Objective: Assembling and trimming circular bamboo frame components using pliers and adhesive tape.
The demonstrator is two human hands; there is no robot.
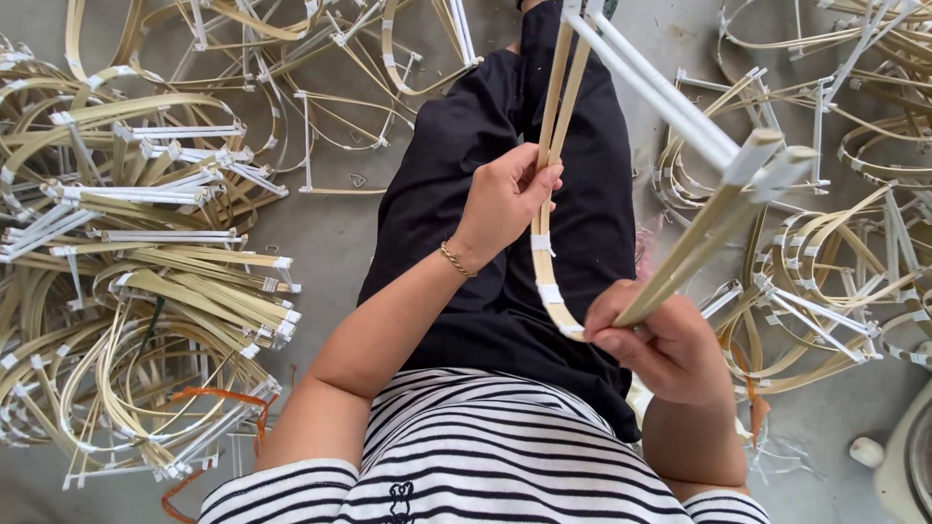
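Observation:
I hold a bent bamboo-strip frame with white tape bindings over my lap. My left hand grips the pale strips on the frame's left side, thumb over them. My right hand is closed on the lower curve of the frame, where the strips turn up toward a white taped corner. White plastic rods run along the upper side of the frame. I wear black trousers and a striped shirt, and a thin bracelet sits on my left wrist.
A large pile of similar bamboo frames lies on the concrete floor at left. More frames are heaped at right and along the top. An orange cord lies at lower left. A pale round object sits at the bottom right.

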